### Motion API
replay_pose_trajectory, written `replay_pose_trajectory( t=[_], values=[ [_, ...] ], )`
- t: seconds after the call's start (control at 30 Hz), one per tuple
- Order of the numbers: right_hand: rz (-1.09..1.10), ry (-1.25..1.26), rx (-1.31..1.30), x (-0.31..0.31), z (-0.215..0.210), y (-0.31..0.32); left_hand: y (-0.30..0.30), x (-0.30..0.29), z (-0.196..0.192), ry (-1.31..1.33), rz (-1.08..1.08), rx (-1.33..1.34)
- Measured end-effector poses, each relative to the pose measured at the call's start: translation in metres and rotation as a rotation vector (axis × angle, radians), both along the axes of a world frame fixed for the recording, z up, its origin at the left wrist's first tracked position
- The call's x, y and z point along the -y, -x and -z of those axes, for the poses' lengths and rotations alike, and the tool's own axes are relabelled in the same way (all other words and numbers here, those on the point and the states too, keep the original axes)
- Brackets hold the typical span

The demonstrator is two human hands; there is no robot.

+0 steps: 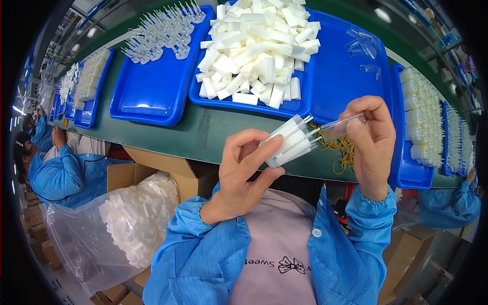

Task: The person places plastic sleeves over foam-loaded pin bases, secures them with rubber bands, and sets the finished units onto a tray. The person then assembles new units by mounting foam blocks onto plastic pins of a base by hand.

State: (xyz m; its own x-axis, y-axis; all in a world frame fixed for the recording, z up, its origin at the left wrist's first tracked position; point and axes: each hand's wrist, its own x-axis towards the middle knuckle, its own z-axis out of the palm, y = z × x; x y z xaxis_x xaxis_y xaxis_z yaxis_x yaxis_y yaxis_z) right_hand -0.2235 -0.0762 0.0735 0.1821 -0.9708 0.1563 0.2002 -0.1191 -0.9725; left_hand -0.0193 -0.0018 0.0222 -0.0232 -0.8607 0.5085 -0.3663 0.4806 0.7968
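In my left hand [246, 175] I grip a small bundle of white sponge pieces with thin white stems [292, 143], some in clear sleeves; the stem ends point to the right. My right hand [373, 145] pinches a clear plastic sleeve [339, 127] between thumb and fingers, its free end close to the stem tips. Whether that sleeve touches a stem I cannot tell. Just below it, a heap of yellow rubber bands [343, 151] lies on the green table. Ahead, a blue tray [300, 108] bears a high pile of white sponge blocks [259, 51].
At right, a blue tray [335, 76] holds several loose clear sleeves [363, 44]. Stemmed white parts [165, 30] stand in the left tray [147, 96]. Filled trays [419, 117] line the far right. A bag of white pieces [140, 218] sits by a carton. A co-worker [61, 168] sits left.
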Motion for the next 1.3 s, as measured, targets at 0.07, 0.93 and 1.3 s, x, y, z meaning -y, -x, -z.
replay_pose_trajectory(
  t=[0.07, 0.93, 1.3],
  values=[
    [0.008, 0.000, 0.010, 0.000, 0.001, 0.000, 0.001, 0.001, -0.002, 0.026, 0.009, -0.004],
    [-0.075, -0.117, 0.016, -0.004, 0.009, -0.003, 0.007, 0.001, -0.011, 0.083, 0.009, 0.125],
    [-0.116, -0.112, 0.023, 0.003, 0.009, -0.003, 0.006, 0.006, -0.009, 0.055, 0.045, 0.156]
  ],
)
